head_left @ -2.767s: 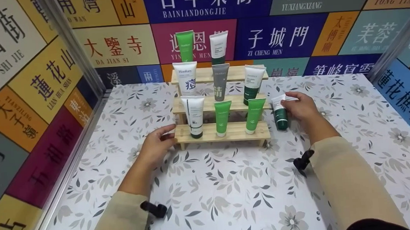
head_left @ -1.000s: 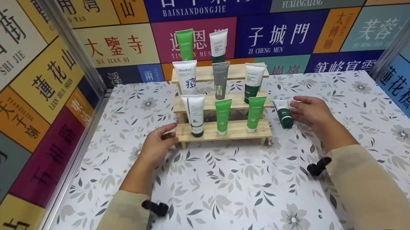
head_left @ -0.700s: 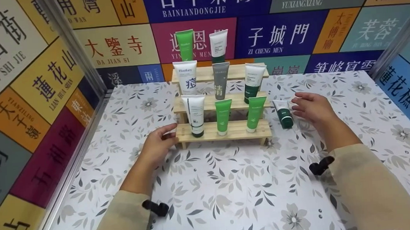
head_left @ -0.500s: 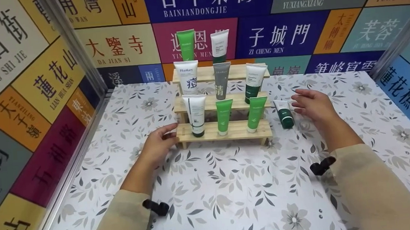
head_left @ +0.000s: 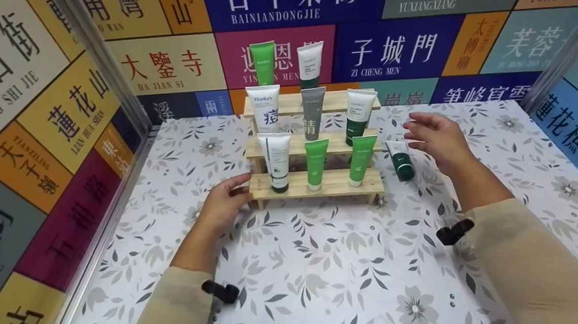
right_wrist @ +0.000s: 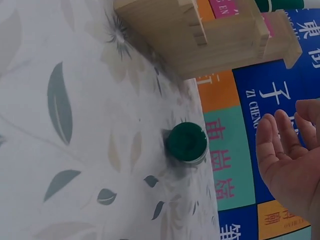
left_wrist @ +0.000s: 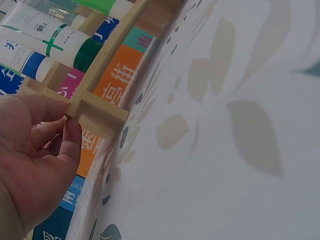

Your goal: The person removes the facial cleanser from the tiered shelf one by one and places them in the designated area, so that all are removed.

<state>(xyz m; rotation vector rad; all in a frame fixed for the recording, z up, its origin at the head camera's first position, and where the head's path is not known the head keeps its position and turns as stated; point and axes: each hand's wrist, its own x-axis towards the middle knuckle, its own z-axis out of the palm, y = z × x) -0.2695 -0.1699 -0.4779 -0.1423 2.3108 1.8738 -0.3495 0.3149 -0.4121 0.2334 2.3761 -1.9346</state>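
My left hand pinches the left end of the bottom shelf of a three-step wooden rack; the left wrist view shows thumb and finger on the shelf's corner. To the rack's right, a white tube with a dark green cap lies on the table, its cap towards me. My right hand hovers just beyond and right of that tube, fingers loosely bent and holding nothing. In the right wrist view, the tube's green cap shows apart from the hand.
Several tubes stand on the rack: green and white-green on top, a grey tube among the middle ones, a white tube and two green ones below. Printed wall panels enclose the flower-patterned table.
My right hand held the white and green tube upright beside the rack, then let go; the tube now lies tilted. The hand drew right, then rose slightly. My left hand stayed at the rack.
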